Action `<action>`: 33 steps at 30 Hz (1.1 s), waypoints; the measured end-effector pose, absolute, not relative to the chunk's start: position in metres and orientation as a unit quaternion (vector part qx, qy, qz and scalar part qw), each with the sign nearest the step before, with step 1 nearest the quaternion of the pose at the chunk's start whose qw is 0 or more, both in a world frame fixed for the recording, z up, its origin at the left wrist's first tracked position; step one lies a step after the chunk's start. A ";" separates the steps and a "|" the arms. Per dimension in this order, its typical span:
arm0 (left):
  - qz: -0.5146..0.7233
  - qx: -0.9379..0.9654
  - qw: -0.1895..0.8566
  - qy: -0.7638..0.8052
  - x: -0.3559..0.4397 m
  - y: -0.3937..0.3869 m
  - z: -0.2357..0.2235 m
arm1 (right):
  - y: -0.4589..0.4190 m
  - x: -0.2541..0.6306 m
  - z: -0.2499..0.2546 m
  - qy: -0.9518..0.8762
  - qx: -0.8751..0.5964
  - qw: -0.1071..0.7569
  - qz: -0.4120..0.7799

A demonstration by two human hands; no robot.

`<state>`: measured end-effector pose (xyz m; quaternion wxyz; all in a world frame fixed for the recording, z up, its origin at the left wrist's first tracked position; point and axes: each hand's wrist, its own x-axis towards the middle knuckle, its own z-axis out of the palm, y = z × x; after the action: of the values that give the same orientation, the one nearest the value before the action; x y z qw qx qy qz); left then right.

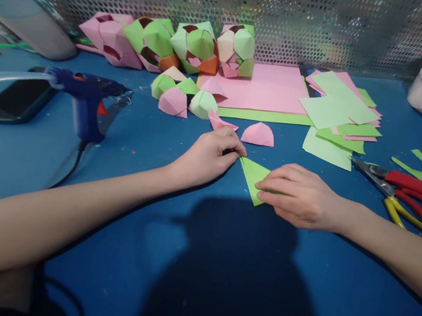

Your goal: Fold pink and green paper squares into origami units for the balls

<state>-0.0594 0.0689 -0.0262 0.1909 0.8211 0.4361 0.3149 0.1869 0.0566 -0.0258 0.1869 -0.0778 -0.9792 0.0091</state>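
A green sheet of paper [253, 173], folded into a triangle, lies on the blue table between my hands. My left hand [211, 154] is closed, its fingertips pinching the upper left corner. Across the right part of the paper, my right hand [302, 197] has its fingers bent together and pressed onto it; the edge under them is hidden. Just beyond my hands sit a pink folded paper piece [259, 134] and a thin pink one [222, 122]. Further back are more folded pieces, including a pink one [174, 102] and a pale green one [204, 104].
Several assembled paper shapes [155, 40] line the perforated metal screen [285, 22]. Pink sheets [268, 87] and cut green paper [338, 108] lie behind. At left are a blue glue gun [88, 104], phone [15, 99] and bottle [35, 13]; at right, red-handled pliers [413, 184].
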 end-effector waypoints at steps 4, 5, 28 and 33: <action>0.312 0.822 0.189 0.438 -0.059 0.069 -0.026 | 0.057 0.187 -0.026 -0.980 -0.079 0.182 0.007; 0.311 0.822 0.187 0.439 -0.060 0.070 -0.027 | 0.057 0.187 -0.026 -0.980 -0.078 0.181 0.003; 0.310 0.821 0.173 0.447 -0.056 0.063 -0.019 | 0.057 0.187 -0.023 -0.983 -0.052 0.172 -0.025; 0.305 0.834 0.158 0.432 -0.055 0.063 -0.021 | 0.057 0.186 -0.022 -0.983 -0.048 0.176 -0.030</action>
<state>-0.0554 0.0628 -0.0210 0.1582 0.8336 0.4324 0.3051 0.1857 0.0568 -0.0222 0.1764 -0.0482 -0.9827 -0.0303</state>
